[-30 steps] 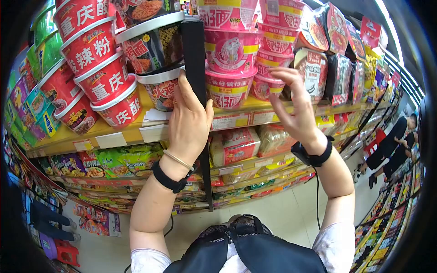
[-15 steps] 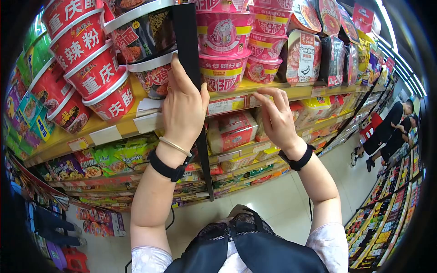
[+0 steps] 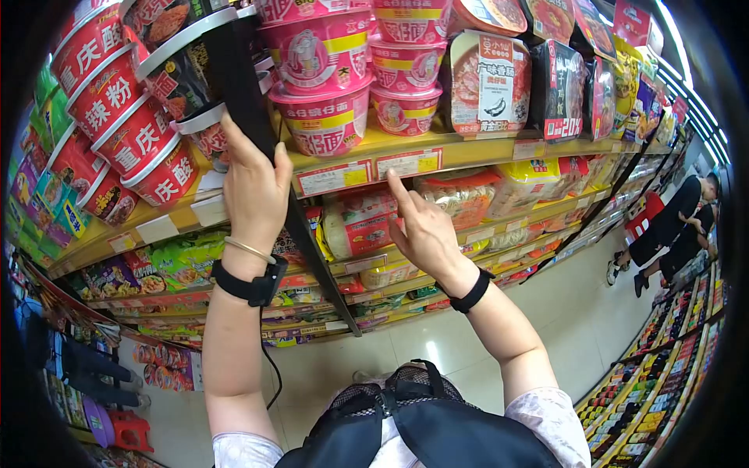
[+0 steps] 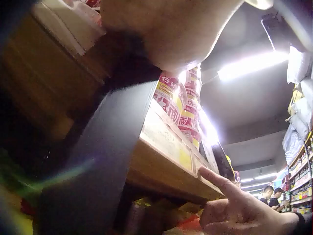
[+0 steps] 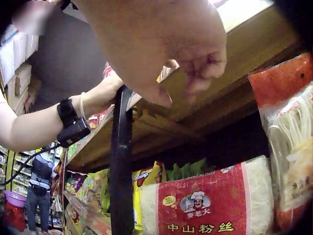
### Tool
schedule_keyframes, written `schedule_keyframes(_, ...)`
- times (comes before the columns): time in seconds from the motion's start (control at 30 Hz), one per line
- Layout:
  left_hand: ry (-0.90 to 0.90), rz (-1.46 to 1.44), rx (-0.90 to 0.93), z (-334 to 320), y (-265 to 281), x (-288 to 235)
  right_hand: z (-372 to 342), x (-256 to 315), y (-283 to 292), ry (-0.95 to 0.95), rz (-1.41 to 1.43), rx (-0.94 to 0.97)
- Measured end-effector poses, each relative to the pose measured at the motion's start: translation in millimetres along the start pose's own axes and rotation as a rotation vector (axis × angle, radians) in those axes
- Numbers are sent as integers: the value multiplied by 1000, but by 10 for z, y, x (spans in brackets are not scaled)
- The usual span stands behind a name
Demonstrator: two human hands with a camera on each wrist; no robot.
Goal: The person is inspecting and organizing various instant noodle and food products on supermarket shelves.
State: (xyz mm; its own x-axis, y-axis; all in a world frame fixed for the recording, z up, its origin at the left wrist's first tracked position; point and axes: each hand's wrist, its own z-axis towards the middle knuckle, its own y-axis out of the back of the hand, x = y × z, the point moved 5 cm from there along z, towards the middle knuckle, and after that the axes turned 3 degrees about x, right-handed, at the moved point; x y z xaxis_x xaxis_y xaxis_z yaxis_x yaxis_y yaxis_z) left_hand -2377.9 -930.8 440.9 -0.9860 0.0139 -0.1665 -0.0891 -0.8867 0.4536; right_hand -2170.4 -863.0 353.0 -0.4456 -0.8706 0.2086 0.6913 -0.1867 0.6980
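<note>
My left hand [image 3: 257, 187] lies along the black shelf post [image 3: 246, 86], its fingers extended up beside a white-rimmed noodle cup [image 3: 209, 139]. It grips nothing. To the right, my right hand [image 3: 427, 230] points with a straight index finger, the other fingers folded in. That fingertip is right at a white and yellow price label [image 3: 409, 163] on the shelf edge. In the left wrist view the same pointing hand [image 4: 237, 208] reaches the label strip. Pink noodle bowls [image 3: 324, 121] stand stacked just above the labels.
Red noodle tubs [image 3: 144, 136] are stacked at the left. Boxed meals [image 3: 490, 86] stand right of the pink bowls. Bagged noodles, among them a red-labelled pack of vermicelli [image 5: 205, 200], fill the shelf below. Two people [image 3: 675, 222] stand farther along the aisle.
My right hand came down from in front of the pink bowls and moved left to the price label, its index finger now extended. My left hand stays at the post while the view shifts right.
</note>
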Motion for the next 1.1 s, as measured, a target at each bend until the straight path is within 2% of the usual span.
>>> schedule_keyframes(0.07,-41,35,-27,12,-1,-4,-16,-43,-45,-31,-76,119)
schedule_keyframes(0.1,-81,64,-57,9,13,-17,-28,-47,-31,-27,-66,121)
schedule_keyframes(0.17,-45,75,-24,1,2,1,-63,-79,-12,-68,-124,143)
schedule_keyframes(0.37,18,-59,29,-9,-18,23,-214,-302,5,-181,-88,57)
schedule_keyframes(0.43,21,-53,32,-10,-22,34,-218,-317,19,-166,-92,35)
schedule_keyframes(0.53,-7,-4,3,-24,-28,51,-211,-303,3,-175,-123,107)
schedule_keyframes(0.73,-10,20,29,-5,-12,27,-236,-296,-3,-155,-85,53)
schedule_keyframes(0.8,-12,39,31,2,9,-19,-237,-303,-26,-210,-152,115)
schedule_keyframes(1.0,-76,82,12,16,42,-85,-232,-250,-25,-237,-167,119)
schedule_keyframes(1.1,-99,115,17,2,45,-94,-239,-208,-51,-249,-203,32)
